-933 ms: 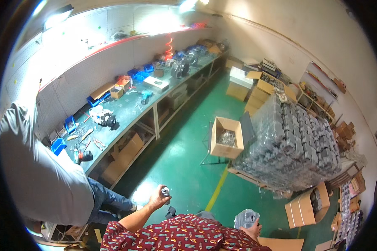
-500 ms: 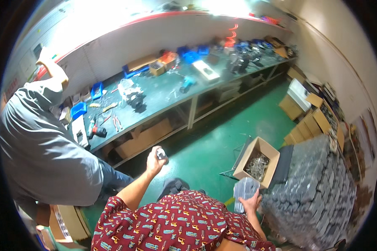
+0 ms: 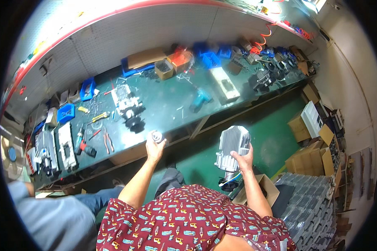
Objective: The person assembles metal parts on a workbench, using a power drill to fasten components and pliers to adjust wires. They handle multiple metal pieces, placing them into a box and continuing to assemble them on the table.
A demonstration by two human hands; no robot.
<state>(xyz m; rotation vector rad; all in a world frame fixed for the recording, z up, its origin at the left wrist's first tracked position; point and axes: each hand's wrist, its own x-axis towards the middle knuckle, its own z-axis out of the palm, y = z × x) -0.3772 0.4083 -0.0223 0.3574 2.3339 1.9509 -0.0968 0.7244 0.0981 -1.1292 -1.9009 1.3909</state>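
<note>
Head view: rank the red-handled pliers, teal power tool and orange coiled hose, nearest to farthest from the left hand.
1. Red-handled pliers: on the dark-green bench, left of the left hand.
2. Teal power tool: beyond the hand, to its right.
3. Orange coiled hose: farther right, toward the back.

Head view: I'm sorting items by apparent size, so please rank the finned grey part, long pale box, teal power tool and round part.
Largest to smallest:
Finned grey part, in the right hand
Long pale box
Teal power tool
Round part, in the left hand
Nearness makes true sizes unsure.
</note>
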